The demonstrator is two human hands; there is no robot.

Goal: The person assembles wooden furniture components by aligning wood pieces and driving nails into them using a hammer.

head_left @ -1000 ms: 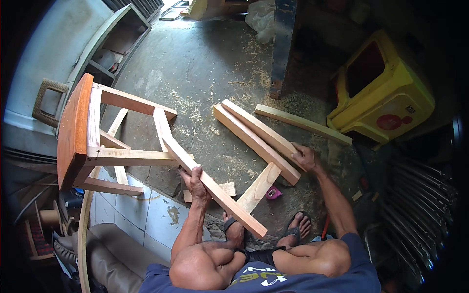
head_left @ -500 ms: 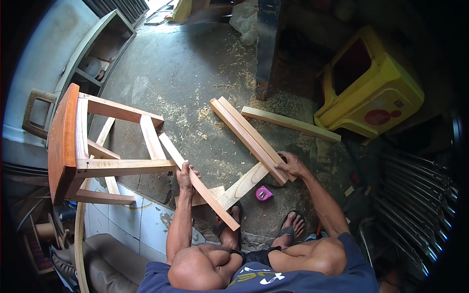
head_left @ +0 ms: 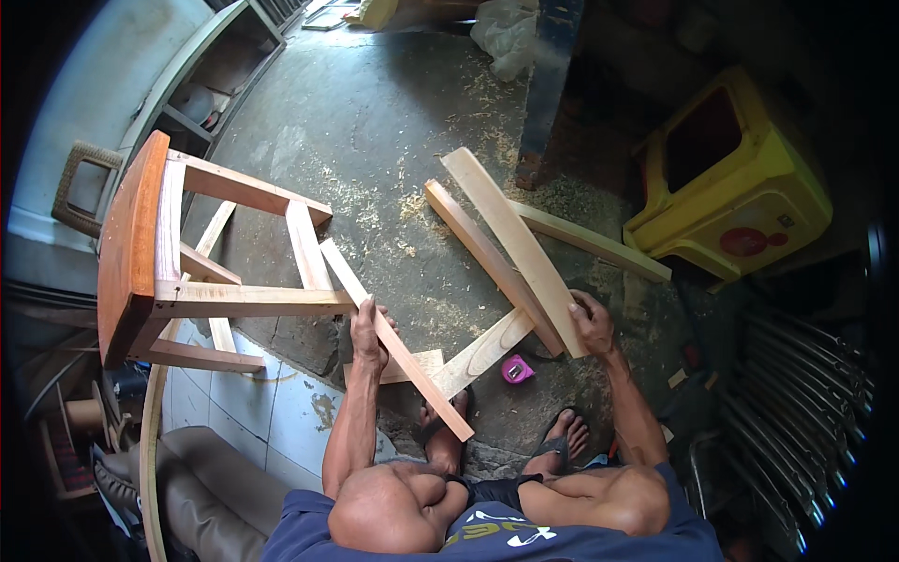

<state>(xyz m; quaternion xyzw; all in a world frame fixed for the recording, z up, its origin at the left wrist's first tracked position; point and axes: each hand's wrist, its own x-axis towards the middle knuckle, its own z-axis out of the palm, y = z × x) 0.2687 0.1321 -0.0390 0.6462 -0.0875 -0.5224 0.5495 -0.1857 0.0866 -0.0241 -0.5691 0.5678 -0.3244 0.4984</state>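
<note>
My left hand point(head_left: 369, 335) is closed around a narrow wooden strip point(head_left: 412, 363), which slants across in front of my feet. My right hand point(head_left: 593, 323) grips the near end of a pale wooden bar point(head_left: 510, 245), tilted up over a reddish wooden bar point(head_left: 482, 253). Under the near end of that bar lies a shorter grained board point(head_left: 489, 348), reaching toward the left-hand strip. A pink tape measure point(head_left: 516, 369) rests on the floor between my hands. Left of my left hand, a wooden stool point(head_left: 253, 300) lies on its side, its orange-brown seat point(head_left: 129, 258) facing away.
Another wooden bar point(head_left: 599, 244) lies on the concrete floor, beyond my right hand. A yellow plastic stool point(head_left: 740, 187) is tipped over at the far right. Metal rods point(head_left: 796, 412) are stacked at right. Wood shavings point(head_left: 412, 211) litter the floor. A dark post point(head_left: 548, 103) stands ahead.
The pale bar in my right hand has lifted and swung away from the reddish bar it lay alongside. My left hand keeps its grip on the strip. The whole view has shifted slightly.
</note>
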